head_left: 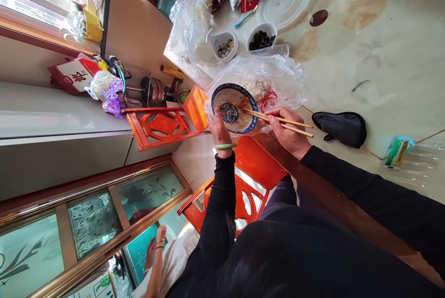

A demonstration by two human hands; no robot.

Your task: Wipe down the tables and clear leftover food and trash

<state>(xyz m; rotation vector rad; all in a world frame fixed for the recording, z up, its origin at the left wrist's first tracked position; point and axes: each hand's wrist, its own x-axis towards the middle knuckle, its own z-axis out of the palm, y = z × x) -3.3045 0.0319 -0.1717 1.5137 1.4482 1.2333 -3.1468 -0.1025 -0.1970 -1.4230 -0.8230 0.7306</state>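
A sunlit room, with a pale, glossy marbled tabletop (375,89) stretching off to my right. Counting the clock from the bowl, a carved orange-red wooden chair (163,124) stands at nine, and another person's bare forearm (157,261) shows at seven. The blue-and-white patterned round bowl (222,95) is near the table's edge, pale crumbs sticking inside; I can't tell whether it rests or is lifted. The left hand (219,129) grasps its rim at half past seven, thumb on top, the other fingers hidden. The right hand (284,124), at four, grips two light wooden chopsticks (301,124), one reaching into the bowl. At two, white grains (259,88) lie by a clear crinkled plastic bag (288,68); at one, a small white dish (249,41) holds dark pieces; at three, a dark grey fabric pouch (340,129).
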